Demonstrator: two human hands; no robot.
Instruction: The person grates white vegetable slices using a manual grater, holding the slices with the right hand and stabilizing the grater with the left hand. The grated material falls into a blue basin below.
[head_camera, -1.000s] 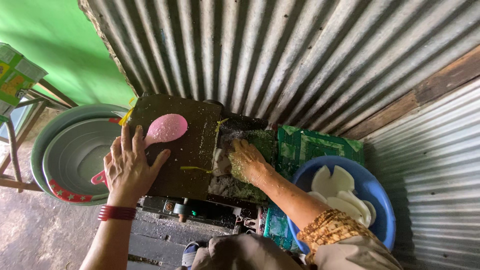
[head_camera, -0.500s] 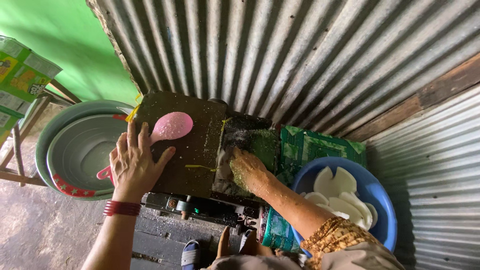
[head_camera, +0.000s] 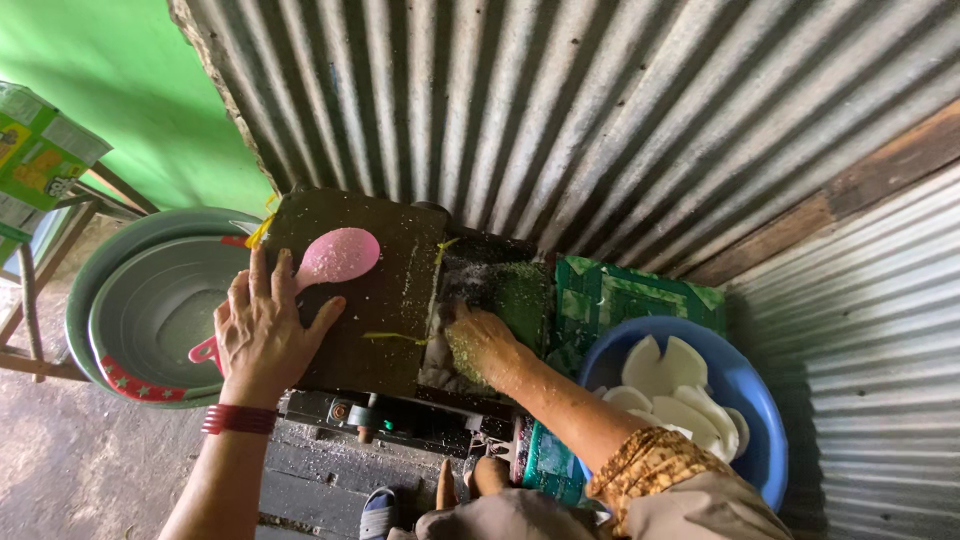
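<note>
Corrugated metal wall (head_camera: 560, 110) straight ahead and to my right; green wall (head_camera: 130, 90) off to the left

Grating machine (head_camera: 400, 290) in front of me, dark lid dusted with fine white and green shreds. My left hand (head_camera: 262, 330) lies flat on the lid, fingers spread, palm over the handle of a pink plastic spoon (head_camera: 338, 256) resting there. My right hand (head_camera: 478, 342) is down in the machine's open feed, fingers curled and pressing on something I cannot make out; the hand is coated in green-white gratings

Progress, as I judge it: the blue basin (head_camera: 755, 400) on my right holds a good heap of white coconut pieces (head_camera: 680, 395), so plenty is left to feed. The grey metal basins (head_camera: 150, 310), stacked at my left, look nearly bare inside, so little finished grating has been gathered there. Gratings on lid and hand suggest work is well under way, not near its end

Packages: a green woven sack (head_camera: 620, 300) with a pale printed pattern lies between machine and blue basin. A cardboard box (head_camera: 40, 160), green and yellow print, sits on a wooden stand at far left; print too small to tell more

Red band (head_camera: 238, 418) on my left wrist
</note>
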